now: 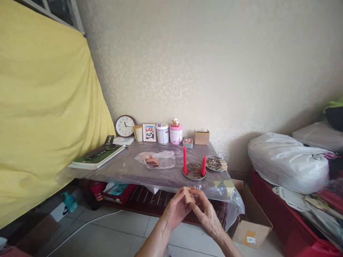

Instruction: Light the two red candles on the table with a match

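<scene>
A small tan matchbox [189, 195] is held up between my two hands, in front of the table's near edge. My left hand [174, 208] grips it from the left, with the fingers partly behind it. My right hand [205, 211] has thumb and fingers closed on its right side. Beyond them, a tall red candle [184, 161] and a shorter red candle [204, 166] stand upright on a round metal plate [194, 177] covered in dark bits. Several similar small boxes [152, 161] lie in a clear plastic bag [168, 159] to the left.
A second plate [210, 167] with matchsticks [221, 164] sits at the table's right. Along the wall stand a clock [125, 125], a picture frame [149, 132], tins [162, 134] and a small carton [202, 137]. Clear plastic sheeting [112, 171] covers the table. A cardboard box [253, 230] stands right.
</scene>
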### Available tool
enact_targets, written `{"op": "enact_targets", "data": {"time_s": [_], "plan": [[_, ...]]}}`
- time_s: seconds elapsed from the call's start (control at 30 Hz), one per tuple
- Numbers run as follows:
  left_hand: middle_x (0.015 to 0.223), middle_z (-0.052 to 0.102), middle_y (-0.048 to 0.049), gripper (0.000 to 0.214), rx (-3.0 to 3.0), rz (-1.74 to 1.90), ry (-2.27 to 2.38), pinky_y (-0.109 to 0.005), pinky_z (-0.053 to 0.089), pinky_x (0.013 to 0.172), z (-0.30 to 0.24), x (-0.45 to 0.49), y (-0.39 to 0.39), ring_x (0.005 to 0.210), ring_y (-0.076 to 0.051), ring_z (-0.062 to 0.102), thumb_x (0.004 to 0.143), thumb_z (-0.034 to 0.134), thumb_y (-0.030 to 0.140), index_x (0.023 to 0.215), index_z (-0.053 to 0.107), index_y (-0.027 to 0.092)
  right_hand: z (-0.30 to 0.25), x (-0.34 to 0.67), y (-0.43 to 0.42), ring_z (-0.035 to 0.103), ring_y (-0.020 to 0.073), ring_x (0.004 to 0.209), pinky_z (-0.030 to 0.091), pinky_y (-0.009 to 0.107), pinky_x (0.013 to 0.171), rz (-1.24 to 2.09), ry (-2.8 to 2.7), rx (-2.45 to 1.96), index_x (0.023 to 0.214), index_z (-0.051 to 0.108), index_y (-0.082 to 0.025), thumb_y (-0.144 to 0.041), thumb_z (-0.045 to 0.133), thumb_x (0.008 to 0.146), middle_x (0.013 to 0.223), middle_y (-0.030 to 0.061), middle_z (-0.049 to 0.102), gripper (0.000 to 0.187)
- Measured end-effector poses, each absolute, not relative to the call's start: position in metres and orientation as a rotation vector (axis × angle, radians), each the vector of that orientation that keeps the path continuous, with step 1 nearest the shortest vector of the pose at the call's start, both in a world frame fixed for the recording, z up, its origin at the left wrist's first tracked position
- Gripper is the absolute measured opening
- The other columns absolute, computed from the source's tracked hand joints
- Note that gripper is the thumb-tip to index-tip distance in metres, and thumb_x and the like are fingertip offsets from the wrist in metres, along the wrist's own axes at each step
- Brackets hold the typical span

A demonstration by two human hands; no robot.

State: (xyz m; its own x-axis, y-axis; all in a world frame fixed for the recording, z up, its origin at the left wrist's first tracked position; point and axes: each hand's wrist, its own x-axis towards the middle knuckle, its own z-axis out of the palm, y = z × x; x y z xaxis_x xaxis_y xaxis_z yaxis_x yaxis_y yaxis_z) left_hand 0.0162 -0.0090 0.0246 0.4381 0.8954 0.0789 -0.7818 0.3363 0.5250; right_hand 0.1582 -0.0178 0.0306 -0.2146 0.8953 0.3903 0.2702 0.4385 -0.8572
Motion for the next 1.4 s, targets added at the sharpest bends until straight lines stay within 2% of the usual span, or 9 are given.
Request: {"op": "enact_targets", "data": {"time_s": [0.17,0.37,0.6,0.73,0.93,1.13,1.4], "plan": [[0.110,0.062,-0.0091,0.024,0.544,1.102,0.231,-0.028,0.042,0.083,0.027,0.017,-0.011,0.106,-0.025,0.056,0.085,0.051,0.028,0.104,0.058,0.016,0.029,0.159,-0.017,0.050,0.0231,0.115,0.043,0.034,0.095,0.832,-1.711,-0.991,0.112,0.054,-0.025,-0.026,0.055,0.080,0.124,0.0046,0.055,0.032],[0.108,0.063,-0.0072,0.023,0.572,1.118,0.244,-0.026,0.042,0.078,0.030,0.019,-0.013,0.101,-0.021,0.059,0.084,0.053,0.028,0.103,0.060,0.018,0.029,0.160,-0.017,0.049,0.0234,0.116,0.044,0.034,0.093,0.838,-1.718,-0.978,0.113,0.054,-0.026,-0.024,0.054,0.080,0.125,0.0049,0.053,0.033],[0.111,0.061,-0.0064,0.025,0.596,1.120,0.234,-0.026,0.041,0.081,0.030,0.019,-0.013,0.103,-0.022,0.057,0.085,0.051,0.029,0.106,0.059,0.018,0.033,0.158,-0.020,0.050,0.0220,0.115,0.047,0.030,0.088,0.867,-1.708,-0.967,0.114,0.053,-0.027,-0.025,0.053,0.081,0.127,0.0034,0.052,0.033],[0.114,0.060,-0.0081,0.028,0.616,1.114,0.215,-0.029,0.040,0.086,0.029,0.019,-0.013,0.107,-0.024,0.056,0.084,0.052,0.031,0.108,0.058,0.018,0.034,0.157,-0.021,0.051,0.0226,0.115,0.047,0.032,0.089,0.882,-1.689,-0.957,0.114,0.053,-0.026,-0.024,0.053,0.080,0.126,0.0041,0.053,0.034],[0.115,0.060,-0.0086,0.030,0.621,1.125,0.238,-0.031,0.039,0.088,0.028,0.020,-0.012,0.107,-0.025,0.055,0.083,0.054,0.033,0.109,0.057,0.019,0.035,0.157,-0.022,0.056,0.0236,0.108,0.048,0.034,0.089,0.897,-1.649,-1.003,0.117,0.052,-0.024,-0.025,0.053,0.080,0.122,0.0050,0.058,0.038],[0.113,0.061,-0.0097,0.030,0.632,1.132,0.263,-0.034,0.038,0.091,0.026,0.020,-0.012,0.106,-0.024,0.056,0.084,0.053,0.032,0.110,0.056,0.019,0.039,0.153,-0.024,0.062,0.0196,0.090,0.049,0.032,0.083,0.945,-1.610,-1.032,0.119,0.050,-0.023,-0.029,0.050,0.081,0.114,0.0038,0.063,0.038],[0.118,0.058,-0.0089,0.034,0.608,1.118,0.275,-0.034,0.037,0.091,0.023,0.021,-0.011,0.107,-0.024,0.055,0.083,0.055,0.033,0.114,0.053,0.021,0.040,0.151,-0.025,0.062,0.0215,0.090,0.051,0.031,0.075,0.946,-1.559,-1.069,0.119,0.051,-0.021,-0.030,0.052,0.080,0.105,0.0047,0.066,0.041]]}}
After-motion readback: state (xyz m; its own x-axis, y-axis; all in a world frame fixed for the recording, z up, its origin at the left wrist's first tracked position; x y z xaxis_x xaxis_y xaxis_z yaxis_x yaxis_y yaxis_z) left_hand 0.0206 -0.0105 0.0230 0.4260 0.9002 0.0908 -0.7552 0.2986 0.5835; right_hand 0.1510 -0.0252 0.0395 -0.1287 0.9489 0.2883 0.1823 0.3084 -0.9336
